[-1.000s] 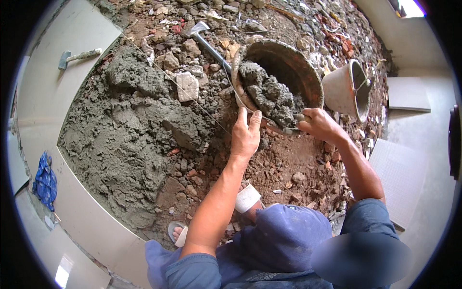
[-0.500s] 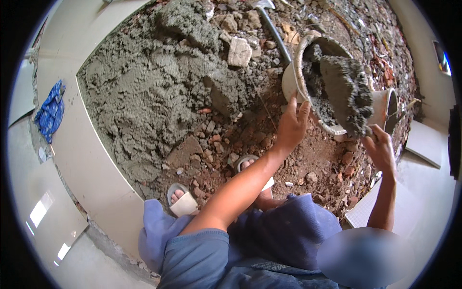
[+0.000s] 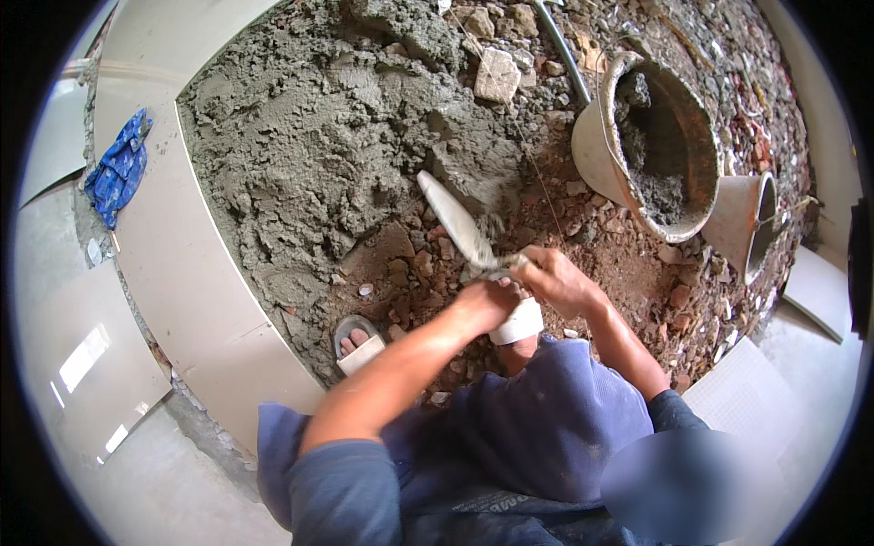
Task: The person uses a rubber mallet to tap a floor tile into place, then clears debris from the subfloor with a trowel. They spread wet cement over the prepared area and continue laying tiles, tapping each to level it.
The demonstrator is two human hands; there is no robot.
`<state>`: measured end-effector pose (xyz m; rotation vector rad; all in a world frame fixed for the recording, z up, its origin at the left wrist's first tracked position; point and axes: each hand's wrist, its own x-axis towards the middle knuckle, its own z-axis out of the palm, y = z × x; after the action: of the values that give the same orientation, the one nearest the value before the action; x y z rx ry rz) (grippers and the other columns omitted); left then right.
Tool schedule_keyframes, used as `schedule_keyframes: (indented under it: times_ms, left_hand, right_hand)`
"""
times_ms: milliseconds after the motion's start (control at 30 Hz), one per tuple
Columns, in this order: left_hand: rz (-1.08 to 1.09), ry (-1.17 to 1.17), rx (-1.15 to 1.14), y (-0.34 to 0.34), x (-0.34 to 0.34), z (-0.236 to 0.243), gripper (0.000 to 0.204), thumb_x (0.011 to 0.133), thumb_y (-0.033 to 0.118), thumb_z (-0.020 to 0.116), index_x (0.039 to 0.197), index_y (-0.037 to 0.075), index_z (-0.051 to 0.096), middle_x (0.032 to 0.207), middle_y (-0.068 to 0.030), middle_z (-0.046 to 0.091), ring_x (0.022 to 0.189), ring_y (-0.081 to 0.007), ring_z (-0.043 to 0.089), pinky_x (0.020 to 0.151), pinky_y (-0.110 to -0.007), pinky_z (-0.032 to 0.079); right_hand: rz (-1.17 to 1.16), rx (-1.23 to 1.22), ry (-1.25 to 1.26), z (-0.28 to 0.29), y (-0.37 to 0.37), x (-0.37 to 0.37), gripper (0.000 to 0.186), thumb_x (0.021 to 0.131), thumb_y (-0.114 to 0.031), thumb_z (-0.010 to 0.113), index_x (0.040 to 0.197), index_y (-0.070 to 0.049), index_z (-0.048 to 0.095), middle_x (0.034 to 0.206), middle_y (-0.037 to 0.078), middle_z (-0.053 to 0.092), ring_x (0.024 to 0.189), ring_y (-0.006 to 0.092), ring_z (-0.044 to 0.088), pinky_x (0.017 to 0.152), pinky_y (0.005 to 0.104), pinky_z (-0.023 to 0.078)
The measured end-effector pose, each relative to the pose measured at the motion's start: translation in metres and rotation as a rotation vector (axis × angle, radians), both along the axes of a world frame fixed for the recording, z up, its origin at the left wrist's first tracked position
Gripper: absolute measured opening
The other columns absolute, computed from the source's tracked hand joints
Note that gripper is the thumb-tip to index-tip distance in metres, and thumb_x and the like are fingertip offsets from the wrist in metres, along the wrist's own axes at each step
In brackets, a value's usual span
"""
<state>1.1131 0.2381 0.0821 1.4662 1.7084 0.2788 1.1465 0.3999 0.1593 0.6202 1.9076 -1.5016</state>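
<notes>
A trowel (image 3: 458, 221) with a pale, narrow-looking blade points up and left, over the edge between wet mortar (image 3: 337, 136) and rubble. My right hand (image 3: 557, 280) is closed at its handle end. Just beside it, my left hand (image 3: 487, 305) is curled below the trowel, by my right foot; whether it holds anything is hidden. To the right, a dirty white bucket (image 3: 594, 159) leans with its mouth toward me, some wet mortar inside. Both hands are apart from it.
A second, smaller bucket (image 3: 731, 214) lies tipped beyond the first. A long tool handle (image 3: 566, 56), a pale stone block (image 3: 497, 75) and a thin string lie on the rubble. Large pale tiles (image 3: 196, 273) border the mortar at left, with a blue cloth (image 3: 118, 173) on them.
The trowel has come out of the bucket with my right hand, moving left, and its heap of mortar is gone. My left hand has let go of the bucket rim and moved down-left.
</notes>
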Motion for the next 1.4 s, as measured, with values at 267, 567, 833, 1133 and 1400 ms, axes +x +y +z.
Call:
schedule_keyframes:
  times_ms: [267,567,833,1133,1400]
  left_hand:
    - [-0.147,0.312,-0.336,-0.179,-0.106,0.062,0.029,0.085,0.023,0.058,0.110,0.007,0.060,0.115,-0.0106,0.060,0.103,-0.0233,0.059,0.082,-0.038,0.042]
    - [0.744,0.083,-0.391,-0.264,-0.103,0.058,0.040,0.091,0.026,0.052,0.124,0.004,0.057,0.128,-0.0164,0.057,0.114,-0.0337,0.057,0.101,-0.041,0.042]
    - [1.228,0.189,-0.177,-0.327,-0.121,0.023,0.039,0.092,0.024,0.055,0.126,0.006,0.056,0.122,-0.0161,0.060,0.112,-0.0333,0.058,0.098,-0.041,0.044]
    - [1.429,0.613,-0.154,-0.405,-0.129,-0.013,0.048,0.090,0.021,0.057,0.134,0.006,0.048,0.130,-0.0190,0.053,0.122,-0.0365,0.047,0.104,-0.045,0.035]
    - [1.333,0.794,-0.339,-0.412,-0.119,-0.029,0.061,0.089,0.030,0.058,0.141,0.007,0.038,0.139,-0.0171,0.048,0.128,-0.0325,0.045,0.107,-0.047,0.030]
  right_hand:
    - [0.360,0.848,0.171,-0.007,0.040,0.030,0.036,0.097,-0.041,0.050,0.087,-0.007,0.048,0.075,0.013,0.062,0.046,0.0172,0.054,0.034,0.0334,0.040]
    - [0.323,1.017,0.102,-0.065,0.042,-0.049,0.043,0.094,-0.044,0.047,0.092,-0.003,0.055,0.079,0.019,0.066,0.073,0.0384,0.066,0.068,0.0502,0.052]
    - [0.599,1.041,0.221,-0.014,0.013,-0.028,0.037,0.093,-0.042,0.053,0.088,-0.005,0.053,0.080,0.017,0.064,0.067,0.0340,0.065,0.056,0.0481,0.051]
    - [0.372,1.020,0.304,-0.015,0.021,-0.192,0.044,0.096,-0.047,0.045,0.092,-0.004,0.055,0.079,0.019,0.065,0.071,0.0323,0.065,0.066,0.0457,0.052]
    - [0.764,1.255,0.212,-0.025,0.032,-0.432,0.028,0.098,-0.021,0.044,0.102,-0.001,0.064,0.086,0.018,0.067,0.082,0.0276,0.068,0.075,0.0378,0.058]
